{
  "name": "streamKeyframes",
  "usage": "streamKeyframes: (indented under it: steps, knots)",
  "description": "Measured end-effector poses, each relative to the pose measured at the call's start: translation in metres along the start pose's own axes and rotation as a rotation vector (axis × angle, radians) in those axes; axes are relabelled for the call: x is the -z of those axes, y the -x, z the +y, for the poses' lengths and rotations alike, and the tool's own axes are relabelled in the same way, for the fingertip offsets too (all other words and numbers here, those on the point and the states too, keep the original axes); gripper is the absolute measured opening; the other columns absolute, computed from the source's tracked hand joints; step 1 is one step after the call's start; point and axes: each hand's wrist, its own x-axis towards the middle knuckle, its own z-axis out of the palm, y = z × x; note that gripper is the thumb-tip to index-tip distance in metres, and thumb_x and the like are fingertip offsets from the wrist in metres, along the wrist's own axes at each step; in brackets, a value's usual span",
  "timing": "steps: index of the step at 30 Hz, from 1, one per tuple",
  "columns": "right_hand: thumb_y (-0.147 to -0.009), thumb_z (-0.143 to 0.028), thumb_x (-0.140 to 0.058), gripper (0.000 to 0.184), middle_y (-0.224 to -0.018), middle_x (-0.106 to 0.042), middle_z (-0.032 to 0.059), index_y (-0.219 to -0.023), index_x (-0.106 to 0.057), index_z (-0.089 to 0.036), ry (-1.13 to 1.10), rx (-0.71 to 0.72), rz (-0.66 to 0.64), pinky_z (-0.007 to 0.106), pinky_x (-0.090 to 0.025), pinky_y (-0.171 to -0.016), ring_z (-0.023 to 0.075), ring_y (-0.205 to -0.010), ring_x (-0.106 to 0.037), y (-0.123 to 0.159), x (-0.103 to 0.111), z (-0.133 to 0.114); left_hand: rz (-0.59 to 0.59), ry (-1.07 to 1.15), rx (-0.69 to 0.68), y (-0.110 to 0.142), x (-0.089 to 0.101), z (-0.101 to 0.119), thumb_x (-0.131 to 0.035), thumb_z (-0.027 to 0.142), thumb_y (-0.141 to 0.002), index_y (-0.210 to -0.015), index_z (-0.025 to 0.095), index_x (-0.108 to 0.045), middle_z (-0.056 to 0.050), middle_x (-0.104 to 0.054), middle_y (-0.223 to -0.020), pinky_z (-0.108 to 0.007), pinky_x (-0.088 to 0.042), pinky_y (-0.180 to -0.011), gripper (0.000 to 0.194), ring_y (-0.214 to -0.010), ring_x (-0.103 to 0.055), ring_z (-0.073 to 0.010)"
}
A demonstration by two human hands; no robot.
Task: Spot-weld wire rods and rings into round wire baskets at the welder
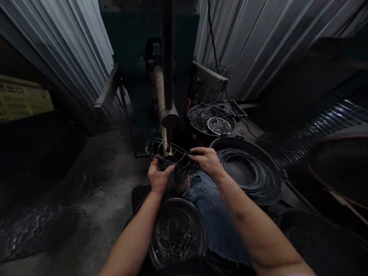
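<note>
— Where is the wire frame (188,154)?

— Held up at the lower tip of a dark rod (167,69), between two bare hands. The left hand (158,179) grips its near rim, thumb and fingers closed on the wire; an orange band (155,161) circles one finger.

— And the right hand (209,162)?

— It pinches the frame's right side, thumb and fingers together. A small reddish glow shows at the rod's tip, beside the end of a pale bar (160,90).

— What lies below?

— A round metal pan (169,215) containing short, loose wire pieces (181,243), just beside a blue denim leg (214,218).

— And to the right?

— A coil (260,177) of wire, lying in a dark tub (277,193). Beyond it, a basin (198,130) carries looped wire (198,112) and a small dish (229,130) filled with metal bits (219,125).

— The setting?

— Corrugated panels (244,34) rise on both sides of a dark green machine (126,42). At far left, a yellow crate (24,100) sits in shadow above the grey floor (110,205).
</note>
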Motion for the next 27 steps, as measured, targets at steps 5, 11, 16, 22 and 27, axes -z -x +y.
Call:
streamKeyframes:
  steps: [5,11,16,22,27]
  knots:
    - [-0.055,-0.036,-0.075,0.025,-0.074,-0.069,0.0028,-0.072,-0.074,-0.018,0.05,0.043,-0.049,0.03,-0.047,-0.068,0.0204,-0.073,-0.061,-0.007,-0.008,-0.014,-0.031,0.231,0.16,0.002,-0.003,0.013,-0.081,0.026,-0.054,-0.111,0.014,-0.06,-0.005,-0.069,-0.087,-0.026,-0.051,-0.071,0.061,-0.077,-0.065,-0.0164]
    - [-0.058,-0.037,-0.072,0.022,-0.064,-0.063,0.0004,-0.069,-0.071,-0.018,0.101,0.073,-0.086,0.025,-0.041,-0.056,0.0156,-0.063,-0.056,-0.016,-0.011,-0.02,-0.007,0.283,0.169,0.0,-0.005,0.015,-0.082,0.027,-0.052,-0.101,0.015,-0.063,-0.003,-0.069,-0.085,-0.024,-0.05,-0.069,0.054,-0.074,-0.064,-0.0148]
    - [-0.06,-0.039,-0.075,0.032,-0.065,-0.064,0.0005,-0.08,-0.072,-0.015,0.06,-0.052,-0.261,0.025,-0.043,-0.056,0.0136,-0.058,-0.055,-0.005,0.02,-0.011,-0.007,0.307,0.202,0.001,-0.005,0.01,-0.083,0.027,-0.052,-0.097,0.014,-0.063,-0.003,-0.069,-0.082,-0.023,-0.048,-0.066,0.052,-0.07,-0.063,-0.0133]
    - [-0.056,-0.034,-0.076,0.029,-0.069,-0.067,0.0019,-0.078,-0.075,-0.015,0.059,0.005,-0.178,0.028,-0.046,-0.065,0.0161,-0.065,-0.058,-0.009,0.014,-0.008,0.073,0.446,0.271,-0.001,-0.004,0.007,-0.083,0.023,-0.049,-0.088,0.012,-0.063,-0.001,-0.067,-0.076,-0.024,-0.048,-0.066,0.046,-0.066,-0.062,-0.0126]
    - [-0.061,-0.03,-0.068,0.019,-0.069,-0.066,0.0004,-0.073,-0.074,-0.016,0.208,0.174,-0.191,0.027,-0.044,-0.068,0.0168,-0.07,-0.058,-0.032,-0.01,-0.018,0.15,0.593,0.398,-0.006,-0.006,0.012,-0.084,0.021,-0.044,-0.087,0.013,-0.061,0.0,-0.066,-0.074,-0.027,-0.049,-0.068,0.049,-0.067,-0.062,-0.0131]
